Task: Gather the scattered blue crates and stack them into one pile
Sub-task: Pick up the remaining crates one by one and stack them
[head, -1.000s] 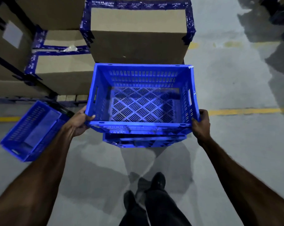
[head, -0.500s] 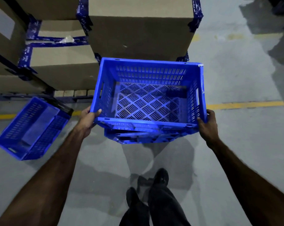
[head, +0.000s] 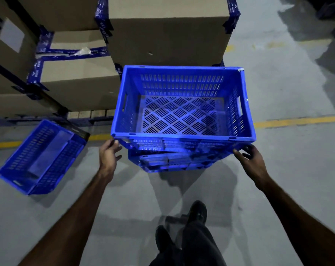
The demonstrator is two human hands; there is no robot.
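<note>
Top crate (head: 182, 104) sits on the pile now, right in front of the big cardboard box (head: 166, 33), with at least one more crate (head: 170, 162) peeking out underneath it. Left hand (head: 109, 156) is at the near left corner, fingers loose and apart, tips just brushing the rim, nothing gripped. Right hand (head: 253, 160) is at the near right corner, fingers spread and relaxed; whether they touch the plastic or hover just off it is hard to call from this angle.

How will these handle? Rigid moulded plastic, empty and perforated all over, so probably light for their bulk and stiff enough not to flex. The walls look smooth and maybe a bit slick, so the sensible grip is the slotted handle openings in the two short sides, or under the thick rim at the corners.

The look: bright blue, rectangular, slotted walls, a floor of slits laid in a diamond pattern, a small pale scuff at the far right corner of the rim. The top crate seems slightly skewed on the one below, so a nudge to square it may be wise.

One stray crate (head: 40, 156) lies tipped at an angle on the concrete floor (head: 287, 169), well off to the left by the yellow line (head: 297, 120), still to be gathered.
</note>
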